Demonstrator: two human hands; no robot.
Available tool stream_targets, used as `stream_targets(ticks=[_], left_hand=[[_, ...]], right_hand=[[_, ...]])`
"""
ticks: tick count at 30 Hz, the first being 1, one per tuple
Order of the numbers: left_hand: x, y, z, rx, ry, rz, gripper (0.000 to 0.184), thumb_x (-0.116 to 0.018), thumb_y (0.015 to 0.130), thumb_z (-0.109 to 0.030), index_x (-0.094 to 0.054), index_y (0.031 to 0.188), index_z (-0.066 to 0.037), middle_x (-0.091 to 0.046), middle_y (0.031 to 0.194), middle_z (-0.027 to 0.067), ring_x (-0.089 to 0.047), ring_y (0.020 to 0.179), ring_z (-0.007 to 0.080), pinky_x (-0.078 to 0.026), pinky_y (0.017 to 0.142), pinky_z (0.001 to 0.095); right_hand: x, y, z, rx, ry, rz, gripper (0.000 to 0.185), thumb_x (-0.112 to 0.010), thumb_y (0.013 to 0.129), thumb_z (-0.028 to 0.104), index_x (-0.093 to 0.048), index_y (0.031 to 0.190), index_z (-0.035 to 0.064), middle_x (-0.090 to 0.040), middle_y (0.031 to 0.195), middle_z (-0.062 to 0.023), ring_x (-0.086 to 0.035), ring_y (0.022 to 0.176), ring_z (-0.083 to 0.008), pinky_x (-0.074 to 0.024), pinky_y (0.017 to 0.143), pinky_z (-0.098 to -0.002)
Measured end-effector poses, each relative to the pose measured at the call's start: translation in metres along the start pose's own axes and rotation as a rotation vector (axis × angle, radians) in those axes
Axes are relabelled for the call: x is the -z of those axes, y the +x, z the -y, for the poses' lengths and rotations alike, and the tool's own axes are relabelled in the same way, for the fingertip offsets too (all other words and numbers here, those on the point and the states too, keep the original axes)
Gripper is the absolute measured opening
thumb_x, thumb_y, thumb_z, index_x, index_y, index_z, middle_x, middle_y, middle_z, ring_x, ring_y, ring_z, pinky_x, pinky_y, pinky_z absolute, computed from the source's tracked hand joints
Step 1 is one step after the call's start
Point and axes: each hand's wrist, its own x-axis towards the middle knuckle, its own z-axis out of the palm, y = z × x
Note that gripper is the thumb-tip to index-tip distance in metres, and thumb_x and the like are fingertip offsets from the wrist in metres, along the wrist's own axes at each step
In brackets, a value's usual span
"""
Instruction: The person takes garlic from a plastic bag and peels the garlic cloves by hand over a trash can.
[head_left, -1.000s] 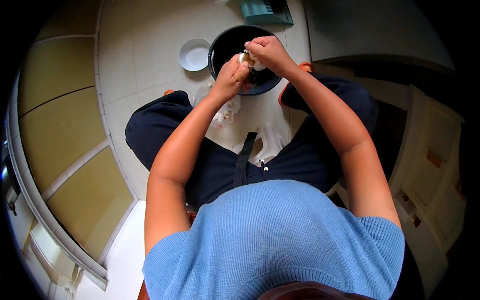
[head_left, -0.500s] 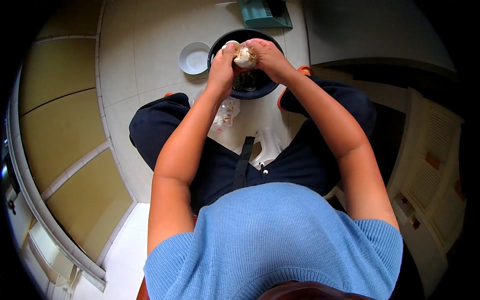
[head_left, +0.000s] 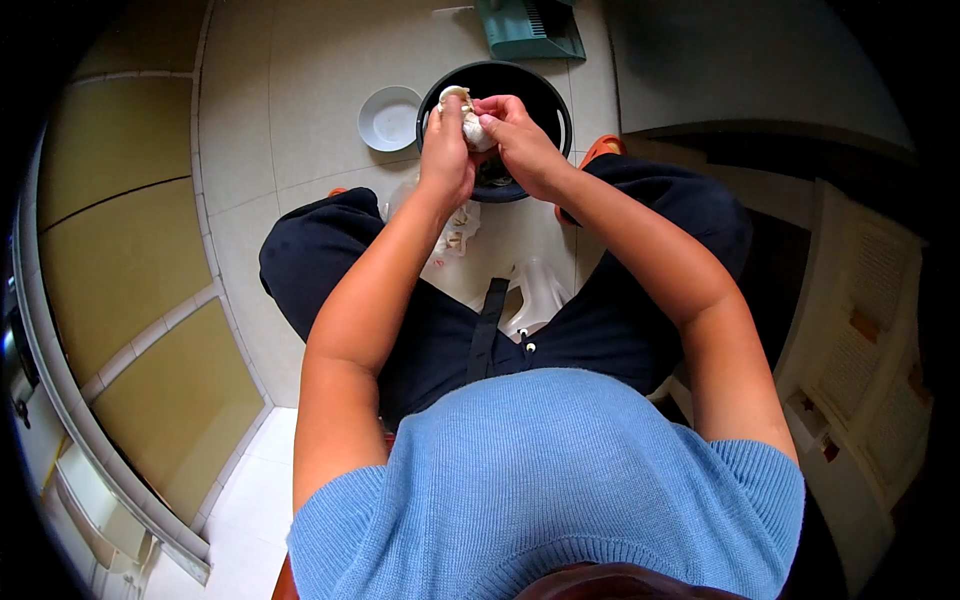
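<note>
In the head view, the left hand point(head_left: 448, 150) grasps a rounded, papery white garlic bulb point(head_left: 477, 134), which sits just right of its fingers; the right hand point(head_left: 517, 137) grips the bulb's right side, above a round black plastic bucket point(head_left: 545, 108).

Garlic bulb point(head_left: 478, 133), white, rounded, partly hidden, held over black bucket point(head_left: 546, 112), nearer its left edge than right
</note>
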Motion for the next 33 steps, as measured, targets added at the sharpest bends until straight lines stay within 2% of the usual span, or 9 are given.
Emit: stream_targets(ticks=[3, 5, 6, 9, 10, 13, 15, 17, 33], left_hand=[[0.002, 0.004, 0.005, -0.154, 0.304, -0.093, 0.027, -0.046, 0.095, -0.031, -0.052, 0.1, -0.006, -0.055, 0.088, 0.0037, -0.054, 0.082, 0.0109, -0.046, 0.072, 0.0254], [0.006, 0.007, 0.001, -0.157, 0.335, -0.084, 0.024, -0.05, 0.094, -0.027, -0.054, 0.099, -0.004, -0.056, 0.087, 0.0027, -0.051, 0.08, 0.0083, -0.043, 0.069, 0.0233], [0.005, 0.007, -0.003, -0.185, 0.438, -0.016, 0.024, -0.051, 0.093, -0.026, -0.055, 0.1, -0.003, -0.057, 0.087, 0.0027, -0.052, 0.08, 0.0088, -0.044, 0.069, 0.024], [0.011, 0.011, -0.01, -0.203, 0.583, 0.074, 0.024, -0.053, 0.091, -0.022, -0.058, 0.102, -0.002, -0.061, 0.087, 0.004, -0.053, 0.078, 0.0102, -0.044, 0.07, 0.0254], [0.014, 0.013, -0.013, -0.243, 0.711, 0.137, 0.023, -0.053, 0.09, -0.021, -0.058, 0.102, -0.001, -0.061, 0.086, 0.0048, -0.054, 0.078, 0.0108, -0.044, 0.071, 0.0254], [0.011, 0.006, -0.018, -0.257, 0.826, 0.229, 0.023, -0.055, 0.087, -0.017, -0.056, 0.104, -0.001, -0.062, 0.087, 0.007, -0.056, 0.08, 0.0125, -0.045, 0.074, 0.0257], [0.008, 0.002, -0.02, -0.255, 0.865, 0.338, 0.024, -0.05, 0.092, -0.016, -0.052, 0.111, -0.001, -0.057, 0.096, 0.0008, -0.051, 0.087, 0.0076, -0.041, 0.078, 0.0212], [0.009, 0.001, -0.022, -0.236, 0.858, 0.365, 0.024, -0.05, 0.092, -0.017, -0.052, 0.111, -0.001, -0.057, 0.095, 0.0008, -0.051, 0.087, 0.0078, -0.041, 0.079, 0.0211], [0.017, -0.003, -0.017, -0.163, 0.693, 0.387, 0.027, -0.05, 0.094, -0.02, -0.051, 0.114, -0.001, -0.056, 0.098, 0.0005, -0.05, 0.09, 0.007, -0.04, 0.08, 0.0208]], right_hand=[[0.006, 0.001, 0.013, -0.015, -0.272, 0.077, 0.027, -0.05, 0.092, 0.021, -0.047, 0.111, 0.0025, -0.055, 0.105, -0.0076, -0.052, 0.095, -0.0133, -0.0418, 0.084, -0.0268], [0.014, 0.01, 0.024, 0.174, -0.755, 0.094, 0.027, -0.055, 0.09, 0.026, -0.053, 0.099, 0.0015, -0.057, 0.087, -0.0067, -0.053, 0.081, -0.0121, -0.0442, 0.073, -0.0262], [0.013, 0.007, 0.03, 0.184, -0.754, 0.036, 0.031, -0.062, 0.085, 0.032, -0.055, 0.09, 0.0016, -0.056, 0.074, -0.0058, -0.053, 0.07, -0.0119, -0.0449, 0.064, -0.0263], [0.02, 0.011, 0.026, 0.317, -0.886, -0.056, 0.044, -0.067, 0.077, 0.041, -0.056, 0.09, 0.0005, -0.058, 0.073, -0.0112, -0.058, 0.068, -0.0183, -0.0463, 0.062, -0.0311], [0.023, 0.014, 0.028, 0.327, -0.948, -0.091, 0.049, -0.073, 0.072, 0.042, -0.056, 0.092, 0.0008, -0.058, 0.071, -0.0089, -0.056, 0.065, -0.0156, -0.0453, 0.059, -0.0287], [0.03, 0.021, 0.031, 0.318, -0.765, 0.065, 0.048, -0.075, 0.071, 0.04, -0.057, 0.088, 0.0, -0.057, 0.069, -0.0063, -0.053, 0.063, -0.0129, -0.0444, 0.058, -0.0272], [0.035, 0.024, 0.03, 0.293, -0.659, 0.129, 0.039, -0.074, 0.074, 0.036, -0.059, 0.082, 0.0011, -0.056, 0.068, -0.0022, -0.05, 0.06, -0.0102, -0.0422, 0.055, -0.0253], [0.037, 0.023, 0.038, 0.131, -0.613, 0.21, 0.03, -0.07, 0.079, 0.031, -0.059, 0.075, 0.0033, -0.056, 0.067, 0.0006, -0.048, 0.057, -0.0076, -0.0393, 0.052, -0.0229], [0.032, 0.016, 0.012, 0.147, -0.425, 0.18, 0.02, -0.058, 0.09, 0.024, -0.058, 0.082, 0.0059, -0.053, 0.067, 0.0041, -0.044, 0.056, -0.0018, -0.0337, 0.048, -0.0176]])
